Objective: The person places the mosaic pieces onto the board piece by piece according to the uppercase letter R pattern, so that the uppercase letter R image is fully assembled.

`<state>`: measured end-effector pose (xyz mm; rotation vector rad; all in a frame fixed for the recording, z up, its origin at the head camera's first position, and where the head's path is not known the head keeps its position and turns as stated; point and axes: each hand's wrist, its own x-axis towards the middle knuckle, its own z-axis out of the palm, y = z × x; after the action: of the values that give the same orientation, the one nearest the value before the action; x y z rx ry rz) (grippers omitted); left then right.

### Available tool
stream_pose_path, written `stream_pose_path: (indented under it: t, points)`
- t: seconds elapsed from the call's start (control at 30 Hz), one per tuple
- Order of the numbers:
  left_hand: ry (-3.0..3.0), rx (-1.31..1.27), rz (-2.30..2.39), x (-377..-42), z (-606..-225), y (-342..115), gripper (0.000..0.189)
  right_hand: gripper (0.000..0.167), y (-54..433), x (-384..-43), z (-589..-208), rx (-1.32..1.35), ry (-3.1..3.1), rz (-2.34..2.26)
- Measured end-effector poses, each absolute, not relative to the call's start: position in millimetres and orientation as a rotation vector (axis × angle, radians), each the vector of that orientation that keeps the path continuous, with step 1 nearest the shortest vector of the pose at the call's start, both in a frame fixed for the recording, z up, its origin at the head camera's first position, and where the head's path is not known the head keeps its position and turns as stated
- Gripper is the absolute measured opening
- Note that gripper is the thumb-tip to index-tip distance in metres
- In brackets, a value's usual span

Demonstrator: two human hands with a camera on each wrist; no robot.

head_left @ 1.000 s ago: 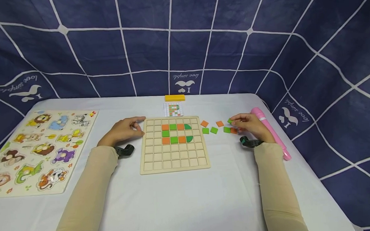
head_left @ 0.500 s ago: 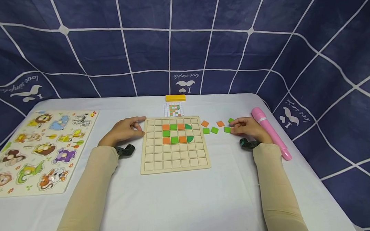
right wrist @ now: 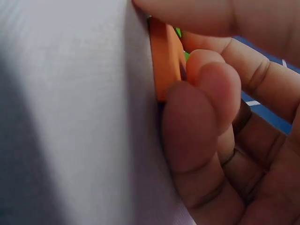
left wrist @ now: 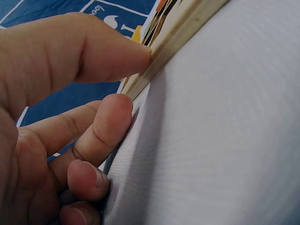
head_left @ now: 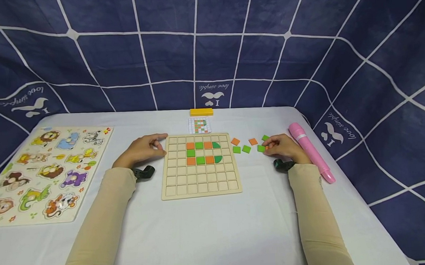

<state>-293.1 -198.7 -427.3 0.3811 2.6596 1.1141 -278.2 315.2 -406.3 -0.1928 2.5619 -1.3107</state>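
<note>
A wooden grid board lies mid-table, with orange, green and rounded dark green tiles set in its upper squares. My left hand is at its upper left side; in the left wrist view the thumb touches the board's edge while the other fingers bend loosely below. Right of the board, my right hand is low over the cloth. In the right wrist view its thumb and fingers pinch an orange square tile by its edges, close to the cloth. A green tile lies just beside the fingertips.
Several loose tiles, including an orange one and a green one, lie between board and right hand. A pattern card and yellow bar sit behind the board. An animal puzzle is left, a pink stick right.
My right hand has shifted slightly left and toward me, its fingers coming over the orange tile beside the green one. The left hand and the board have stayed in place.
</note>
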Motion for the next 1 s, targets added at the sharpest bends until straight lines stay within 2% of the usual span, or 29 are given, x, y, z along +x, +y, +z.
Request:
stream_pose_path:
  t: [0.53, 1.0]
  points:
    - [2.671, 0.364, 1.105, -291.5, -427.2, -197.4, 0.078, 0.036, 314.4, -278.2, -401.9, -0.238, 2.607, -1.291]
    - [2.675, 0.373, 1.099, -292.6, -428.3, -198.0, 0.078, 0.036, 284.0, -279.4, -393.5, -0.302, 2.610, -1.386]
